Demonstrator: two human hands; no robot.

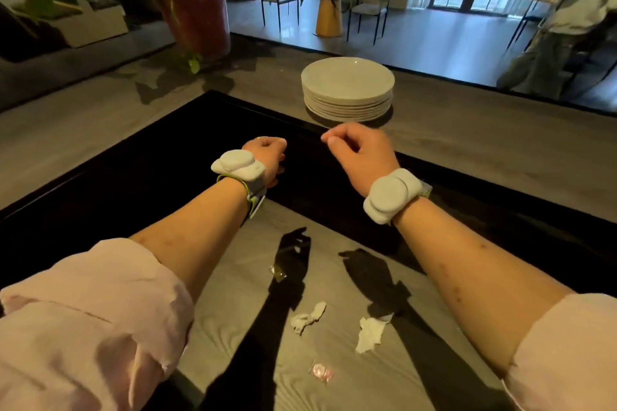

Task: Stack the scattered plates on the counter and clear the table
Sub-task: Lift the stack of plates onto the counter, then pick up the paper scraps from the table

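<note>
- One stack of plates is sitting upright on the worktop beyond the dark inset, its axis standing vertical and rims facing up.
- Both hands are hovering short of it: left hand loosely curled, right hand pinched; neither grip is holding anything visible.
- Scraps remaining: crumpled tissues and wrappers; a careless sweep is risking scattering them or nudging the stack.

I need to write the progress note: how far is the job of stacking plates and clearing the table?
Done: the plates stand in one stack on the counter. In hand: nothing; the left hand and right hand hover loosely curled. Left: two crumpled tissues and small wrappers lie on the table.
</note>
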